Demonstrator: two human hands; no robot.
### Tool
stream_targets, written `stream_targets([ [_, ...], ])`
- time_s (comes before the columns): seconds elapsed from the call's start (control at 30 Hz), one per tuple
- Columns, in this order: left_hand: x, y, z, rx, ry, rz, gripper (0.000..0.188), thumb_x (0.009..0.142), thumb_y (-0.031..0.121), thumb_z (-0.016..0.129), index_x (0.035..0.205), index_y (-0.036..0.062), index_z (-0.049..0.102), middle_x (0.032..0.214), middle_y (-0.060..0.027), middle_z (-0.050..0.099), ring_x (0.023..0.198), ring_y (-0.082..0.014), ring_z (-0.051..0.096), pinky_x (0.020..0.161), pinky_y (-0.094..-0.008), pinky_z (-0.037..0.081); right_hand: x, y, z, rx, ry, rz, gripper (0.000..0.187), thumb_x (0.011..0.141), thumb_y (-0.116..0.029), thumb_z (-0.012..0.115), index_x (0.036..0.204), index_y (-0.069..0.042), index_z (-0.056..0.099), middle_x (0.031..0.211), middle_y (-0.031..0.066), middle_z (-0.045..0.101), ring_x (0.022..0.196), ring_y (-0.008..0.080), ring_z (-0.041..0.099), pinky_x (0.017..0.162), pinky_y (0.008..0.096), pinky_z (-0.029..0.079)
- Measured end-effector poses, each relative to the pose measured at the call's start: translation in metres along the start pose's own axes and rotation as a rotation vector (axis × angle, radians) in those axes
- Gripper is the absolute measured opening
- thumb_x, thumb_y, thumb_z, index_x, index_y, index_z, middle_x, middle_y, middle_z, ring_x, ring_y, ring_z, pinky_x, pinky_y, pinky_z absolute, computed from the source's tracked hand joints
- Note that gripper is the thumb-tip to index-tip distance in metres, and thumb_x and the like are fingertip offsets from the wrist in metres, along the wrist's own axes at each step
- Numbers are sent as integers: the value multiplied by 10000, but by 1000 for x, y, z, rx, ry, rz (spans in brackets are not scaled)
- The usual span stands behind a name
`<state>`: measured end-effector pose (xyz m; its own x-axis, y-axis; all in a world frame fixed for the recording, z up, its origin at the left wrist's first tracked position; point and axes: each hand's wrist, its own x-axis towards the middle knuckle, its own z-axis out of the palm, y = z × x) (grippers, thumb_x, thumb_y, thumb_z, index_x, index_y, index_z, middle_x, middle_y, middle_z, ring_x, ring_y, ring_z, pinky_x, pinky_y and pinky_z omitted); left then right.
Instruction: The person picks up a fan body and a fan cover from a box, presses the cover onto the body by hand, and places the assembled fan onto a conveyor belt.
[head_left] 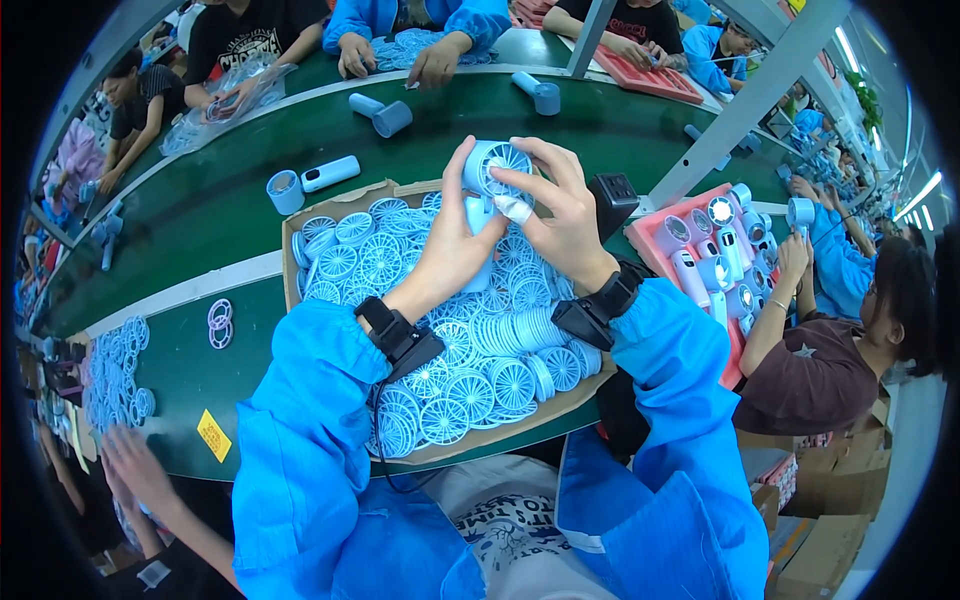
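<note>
Between my two hands is a light blue handheld fan, its round head up and its handle pointing down toward me. My left hand (455, 240) wraps the left side of the fan's head and handle. My right hand (562, 205) grips the right side, with fingers on the spoked grille (500, 160) at the front; a white wrap covers one fingertip. Under my hands a shallow cardboard box (292, 290) holds a heap of light blue round fan grilles (468, 392), some stacked in a row.
A green conveyor belt (230, 200) carries several blue fans (385, 115). On the right a pink tray (655, 235) holds more fans, near a black block (612, 195). Lilac rings (220, 323), a yellow label (213, 435) and blue grilles (120, 370) lie left. Co-workers sit around.
</note>
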<state>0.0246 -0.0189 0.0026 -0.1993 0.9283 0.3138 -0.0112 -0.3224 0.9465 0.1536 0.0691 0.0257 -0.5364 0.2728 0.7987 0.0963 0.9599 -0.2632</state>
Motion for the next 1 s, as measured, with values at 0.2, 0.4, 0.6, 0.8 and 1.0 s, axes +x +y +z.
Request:
stream_targets([
  [0.2, -5, 3, 1, -23, 41, 35, 827, 858, -25, 559, 1476, 167, 43, 1206, -182, 468, 849, -178, 595, 657, -282, 515, -2, -1, 1, 42, 62, -71, 351, 671, -21, 755, 1012, -80, 695, 1217, 137, 506, 1142, 287, 503, 944, 378, 484],
  [0.4, -4, 1, 1, 7, 61, 112, 839, 857, -36, 545, 1481, 145, 14, 1315, -219, 390, 1057, -238, 551, 803, -327, 503, -2, -2, 1, 25, 75, -133, 354, 671, -12, 764, 1011, -73, 685, 1216, 138, 489, 1163, 295, 487, 945, 383, 493],
  [0.6, -3, 1, 0, 48, 52, 114, 840, 859, -40, 536, 1481, 150, 5, 1329, -221, 383, 1068, -247, 552, 823, -337, 501, -2, -2, 1, 11, 62, -151, 354, 671, -11, 764, 1010, -74, 686, 1220, 141, 489, 1165, 294, 484, 948, 379, 492],
  [0.8, -5, 7, 0, -37, 28, 16, 842, 861, -39, 538, 1481, 187, 14, 1268, -200, 431, 1004, -222, 572, 716, -297, 529, 1, -6, -2, -23, 45, -118, 364, 656, -11, 758, 1007, -86, 696, 1227, 140, 517, 1145, 296, 492, 925, 371, 493],
  [1.0, -2, 0, 0, -83, 33, 3, 843, 864, -32, 543, 1480, 211, 21, 1200, -181, 470, 911, -188, 584, 601, -254, 526, 1, -6, -2, -66, 14, -87, 363, 655, -24, 751, 1006, -108, 705, 1220, 129, 548, 1124, 300, 501, 890, 369, 489],
])
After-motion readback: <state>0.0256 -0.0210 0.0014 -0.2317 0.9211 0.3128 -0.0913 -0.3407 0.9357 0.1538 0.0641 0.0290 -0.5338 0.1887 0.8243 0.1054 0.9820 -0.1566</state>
